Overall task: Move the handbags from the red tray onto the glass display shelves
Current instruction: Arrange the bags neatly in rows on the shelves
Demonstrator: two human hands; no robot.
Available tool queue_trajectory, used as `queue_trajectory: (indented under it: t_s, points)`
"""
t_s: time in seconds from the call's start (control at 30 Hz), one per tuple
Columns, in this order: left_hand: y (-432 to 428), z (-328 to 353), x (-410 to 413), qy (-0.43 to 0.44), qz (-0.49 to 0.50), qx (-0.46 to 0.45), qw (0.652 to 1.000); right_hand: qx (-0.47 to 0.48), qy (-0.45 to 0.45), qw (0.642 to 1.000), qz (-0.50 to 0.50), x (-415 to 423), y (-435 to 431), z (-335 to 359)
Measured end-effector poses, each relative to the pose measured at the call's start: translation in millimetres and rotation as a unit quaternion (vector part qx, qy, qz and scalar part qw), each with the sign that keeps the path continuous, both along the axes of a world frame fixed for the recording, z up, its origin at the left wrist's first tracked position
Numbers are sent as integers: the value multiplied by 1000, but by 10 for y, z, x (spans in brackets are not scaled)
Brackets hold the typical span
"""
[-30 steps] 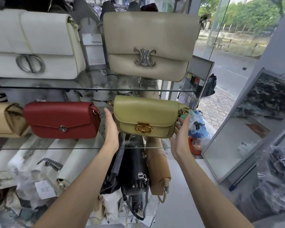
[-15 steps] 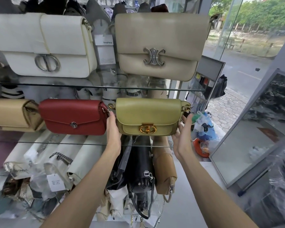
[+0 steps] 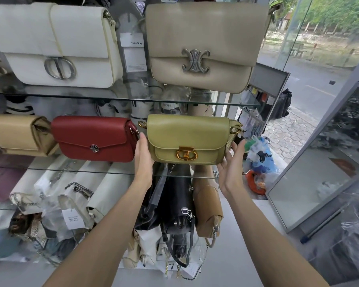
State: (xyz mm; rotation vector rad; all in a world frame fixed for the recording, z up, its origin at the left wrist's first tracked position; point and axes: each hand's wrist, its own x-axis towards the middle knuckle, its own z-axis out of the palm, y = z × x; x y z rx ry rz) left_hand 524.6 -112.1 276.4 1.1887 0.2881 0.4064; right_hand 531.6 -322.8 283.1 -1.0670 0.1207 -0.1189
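Here left hand [image 3: 142, 160] and right hand [image 3: 230, 168] flank the olive handbag [image 3: 188, 137], fingers straight (red handbag [image 3: 93, 137] just beside)

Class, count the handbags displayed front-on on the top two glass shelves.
5. Upper shelf: white bag, beige bag. Lower shelf: tan bag, cut off at left, red bag, olive bag. More may sit off-frame.

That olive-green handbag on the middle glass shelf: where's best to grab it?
Probably by its two short ends, coming in from the front, as the left hand and right hand do. The olive-green handbag is wide and boxy, standing upright, so flat palms clamp it evenly. That keeps fingers off the gold clasp and fits the narrow gap beside the red handbag.
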Motion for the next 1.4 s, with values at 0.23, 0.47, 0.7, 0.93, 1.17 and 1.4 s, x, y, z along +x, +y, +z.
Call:
queue_trajectory:
  t_s: [0.23, 0.47, 0.7, 0.93, 1.17, 1.4]
  points:
    - [-9, 16, -27, -4, 10, 21, 1000, -3, 3, 1000, -13, -72, 17, 58]
    - [-11, 14, -11, -5, 3, 20, 1000, -26, 1, 1000, 12, -149, -4, 112]
    - [-29, 19, -56, -4, 5, 35, 999, -57, 18, 998, 37, -203, -7, 175]
    - [-38, -16, -62, -9, 9, 50, 999, -75, 15, 996, 45, -180, 38, 210]
    - [-96, 109, -105, 48, 4, 69, 996, -85, 49, 994, 43, -176, 46, 247]
    - [-245, 465, -543, 53, 186, 317, 929, -270, 72, 948, -152, -317, -29, 449]
